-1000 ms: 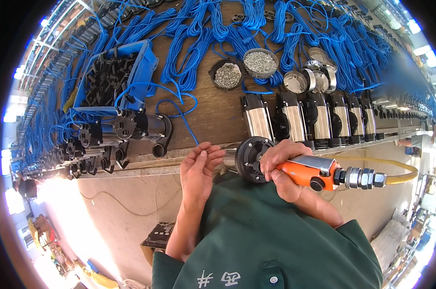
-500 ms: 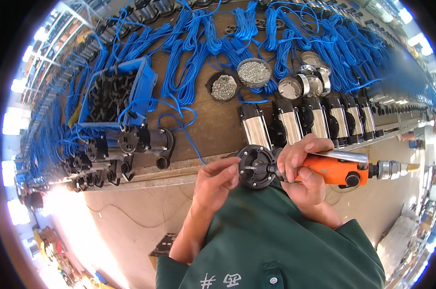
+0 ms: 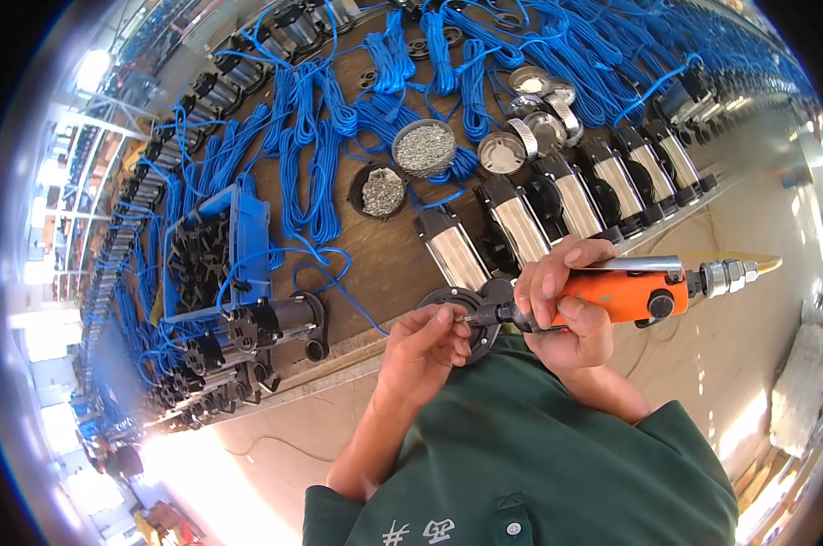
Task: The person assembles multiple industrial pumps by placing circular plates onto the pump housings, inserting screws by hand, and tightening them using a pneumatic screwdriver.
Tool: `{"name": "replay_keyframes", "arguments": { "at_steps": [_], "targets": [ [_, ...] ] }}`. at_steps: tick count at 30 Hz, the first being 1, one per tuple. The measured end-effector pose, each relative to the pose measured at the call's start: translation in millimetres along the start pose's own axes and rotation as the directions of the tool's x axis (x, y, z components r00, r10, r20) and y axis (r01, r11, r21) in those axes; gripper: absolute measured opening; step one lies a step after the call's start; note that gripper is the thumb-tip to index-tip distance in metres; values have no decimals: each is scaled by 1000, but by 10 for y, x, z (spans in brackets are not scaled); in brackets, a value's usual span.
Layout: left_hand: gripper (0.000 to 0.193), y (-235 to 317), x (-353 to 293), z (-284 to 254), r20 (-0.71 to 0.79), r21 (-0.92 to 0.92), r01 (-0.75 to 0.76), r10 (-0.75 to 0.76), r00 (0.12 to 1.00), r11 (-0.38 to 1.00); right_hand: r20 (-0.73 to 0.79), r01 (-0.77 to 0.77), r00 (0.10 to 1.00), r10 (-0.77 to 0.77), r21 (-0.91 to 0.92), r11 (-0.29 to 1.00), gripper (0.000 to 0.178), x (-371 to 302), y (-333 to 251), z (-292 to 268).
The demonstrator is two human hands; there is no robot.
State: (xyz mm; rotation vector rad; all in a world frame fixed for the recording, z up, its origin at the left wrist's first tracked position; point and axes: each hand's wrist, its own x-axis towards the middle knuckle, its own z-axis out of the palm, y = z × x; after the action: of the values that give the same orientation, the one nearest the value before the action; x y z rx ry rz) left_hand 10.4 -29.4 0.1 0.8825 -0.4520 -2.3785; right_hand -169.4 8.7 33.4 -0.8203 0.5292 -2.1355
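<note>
My right hand [image 3: 570, 305] is wrapped round an orange air screwdriver [image 3: 625, 296] with a silver lever, held level with its tip to the left. At that tip, the fingers of my left hand [image 3: 427, 353] are pinched together on a small silver screw-like piece [image 3: 461, 318], too small to make out fully. Just beneath the tip is a round black flange [image 3: 482, 350], partly hidden by the tool and my fingers. It sits at the table's front edge, close to a silver-and-black motor unit [image 3: 454, 250].
More motor units [image 3: 520, 223] stand in a row to the right. Two round tubs of small metal parts [image 3: 423, 148] stand on the table [image 3: 357, 259], with round metal caps [image 3: 502, 153] beside them. A blue crate [image 3: 250, 241] holds black parts. Coiled blue cables [image 3: 325, 187] lie behind.
My left fingers have moved right and closed at the screwdriver's tip. The tool has shifted slightly left and tilted up at its right end. The view has turned.
</note>
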Motion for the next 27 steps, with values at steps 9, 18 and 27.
{"name": "replay_keyframes", "arguments": {
  "at_steps": [9, 18, 27],
  "targets": [
    [20, -52, 192, 301, -90, 121, 78, -67, 994, 990, -117, 99, 989, -93, 52, 994, 31, -21, -98, -255],
    [45, 162, 457, 286, 114, 993, -103, -261, 958, 57, -194, -149, 972, 131, -82, 985, 34, -238, 65, -594],
    [47, 195, 487, 195, 127, 991, -109, -254, 959, 82, -110, -248, 968, 226, -265, 932, 28, -292, 270, -571]
  ]
}}
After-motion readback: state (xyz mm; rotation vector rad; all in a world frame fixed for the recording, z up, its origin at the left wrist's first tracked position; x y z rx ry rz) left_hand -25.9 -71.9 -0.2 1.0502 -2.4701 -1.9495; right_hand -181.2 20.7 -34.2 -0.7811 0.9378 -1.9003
